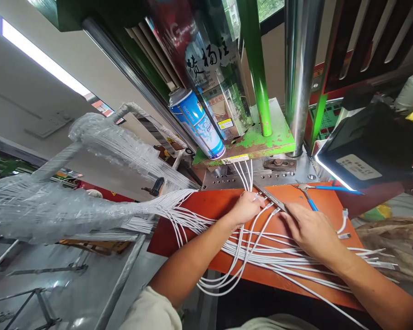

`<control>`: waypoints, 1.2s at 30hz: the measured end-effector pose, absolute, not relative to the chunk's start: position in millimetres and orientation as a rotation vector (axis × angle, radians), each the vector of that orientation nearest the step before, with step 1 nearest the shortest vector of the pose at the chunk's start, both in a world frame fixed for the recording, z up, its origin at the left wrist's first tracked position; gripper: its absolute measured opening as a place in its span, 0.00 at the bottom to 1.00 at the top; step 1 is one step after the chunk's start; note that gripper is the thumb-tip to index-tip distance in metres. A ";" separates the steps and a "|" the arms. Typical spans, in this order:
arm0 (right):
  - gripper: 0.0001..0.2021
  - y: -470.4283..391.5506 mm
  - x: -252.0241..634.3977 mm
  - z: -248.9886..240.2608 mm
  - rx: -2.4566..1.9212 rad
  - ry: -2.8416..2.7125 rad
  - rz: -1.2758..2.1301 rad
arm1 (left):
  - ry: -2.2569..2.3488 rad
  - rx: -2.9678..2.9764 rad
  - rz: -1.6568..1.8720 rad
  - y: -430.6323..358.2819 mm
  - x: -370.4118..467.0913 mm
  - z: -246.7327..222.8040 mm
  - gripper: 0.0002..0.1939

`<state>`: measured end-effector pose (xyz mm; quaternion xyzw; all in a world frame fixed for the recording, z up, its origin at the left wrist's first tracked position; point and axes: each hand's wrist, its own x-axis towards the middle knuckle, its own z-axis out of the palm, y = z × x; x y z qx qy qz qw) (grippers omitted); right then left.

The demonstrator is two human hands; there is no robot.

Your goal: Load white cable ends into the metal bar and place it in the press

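My left hand (247, 207) is closed around several white cables (247, 176) whose ends run up into the metal mould plate (227, 176) of the machine. My right hand (307, 227) lies flat on the orange bench (206, 201), its fingertips on a grey metal tool (271, 198) that lies slanted between both hands. More white cables (261, 256) fan out under my hands and loop over the bench's near edge.
A big plastic-wrapped bundle of white cables (89, 201) hangs on a rack at left. A blue spray can (196, 121) stands on the green machine base (261, 140). Blue-handled pliers (321, 189) lie behind my right hand. A black lamp box (367, 146) sits at right.
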<state>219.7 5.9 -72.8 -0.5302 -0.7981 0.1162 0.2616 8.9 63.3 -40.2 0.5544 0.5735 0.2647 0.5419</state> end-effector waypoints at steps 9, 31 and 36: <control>0.17 7.2 223.6 -74.6 -1.329 -2.156 0.292 | 1.307 1.293 0.444 64.3 5.5 -31.4 0.17; 0.22 10.2 227.9 -79.8 -1.447 -2.166 0.183 | 1.355 1.389 0.446 72.8 -21.9 -18.9 0.10; 0.21 10.0 228.0 -74.1 -1.356 -2.205 0.204 | 1.309 1.322 0.404 81.0 -19.6 -18.0 0.12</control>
